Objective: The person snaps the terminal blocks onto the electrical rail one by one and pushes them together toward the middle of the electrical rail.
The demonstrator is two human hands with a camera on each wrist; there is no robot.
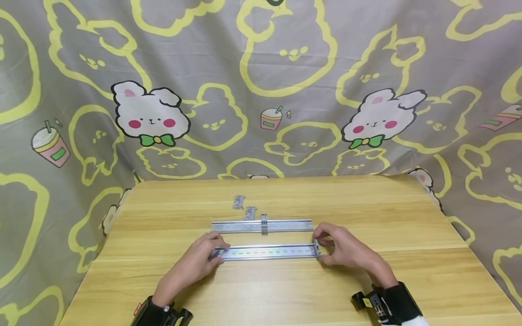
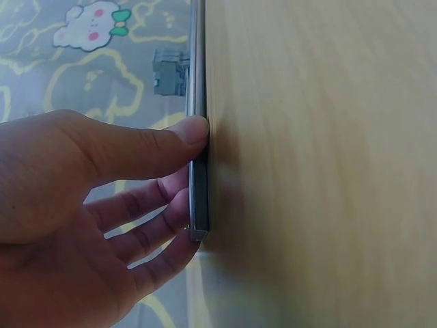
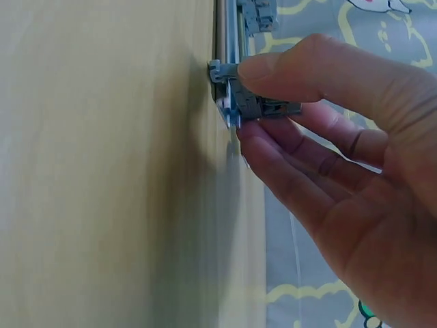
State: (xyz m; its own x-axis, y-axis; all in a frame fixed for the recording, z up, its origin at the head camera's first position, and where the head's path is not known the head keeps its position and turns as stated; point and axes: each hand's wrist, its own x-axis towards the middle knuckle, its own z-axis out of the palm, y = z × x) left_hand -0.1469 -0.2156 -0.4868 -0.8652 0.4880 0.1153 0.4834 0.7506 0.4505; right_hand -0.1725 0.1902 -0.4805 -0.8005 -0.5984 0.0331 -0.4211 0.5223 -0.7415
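A slotted metal DIN rail (image 1: 269, 252) lies crosswise at the front of the wooden table. At its left end my left hand (image 1: 204, 253) grips it, thumb on the near edge and fingers at the far edge; the left wrist view shows the thumb (image 2: 190, 130) against the rail (image 2: 198, 164). My right hand (image 1: 342, 244) pinches a grey plastic rail clip (image 1: 316, 248) at the rail's right end. In the right wrist view the clip (image 3: 249, 99) sits across the rail's end, partly covered by the thumb.
Behind lies a second DIN rail (image 1: 236, 226) with several grey clips (image 1: 264, 224) grouped near its middle. Two loose grey clips, one farther back (image 1: 238, 202) and one nearer (image 1: 250, 213), lie beyond it. A patterned curtain (image 1: 261, 149) hangs along the table's back edge.
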